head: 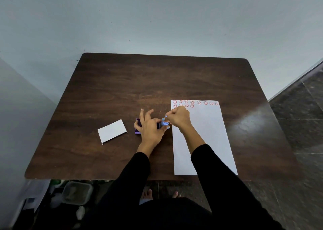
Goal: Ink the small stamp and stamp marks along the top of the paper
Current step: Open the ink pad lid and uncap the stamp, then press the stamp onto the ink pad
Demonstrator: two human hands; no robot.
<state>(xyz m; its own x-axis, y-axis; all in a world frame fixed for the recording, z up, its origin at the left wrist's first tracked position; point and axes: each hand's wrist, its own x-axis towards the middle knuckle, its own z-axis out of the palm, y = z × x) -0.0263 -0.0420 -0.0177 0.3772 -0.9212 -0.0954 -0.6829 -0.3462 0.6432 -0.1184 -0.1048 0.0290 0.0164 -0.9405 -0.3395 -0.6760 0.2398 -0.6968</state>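
Note:
A white sheet of paper (206,138) lies on the dark wooden table (122,83), with red smiley marks (199,102) in rows along its top edge. Just left of the paper sits a purple ink pad (138,125), mostly covered by my left hand (150,126), which steadies it with its fingers spread. My right hand (179,118) pinches a small light-blue stamp (164,122) and holds it down at the pad's right end. Whether the stamp's face touches the ink is hidden.
A white lid or folded card (111,131) lies left of the ink pad. Under the table's near edge stand a plastic container (76,192) and other clutter. A wall stands behind the table, and dark tiled floor lies to the right.

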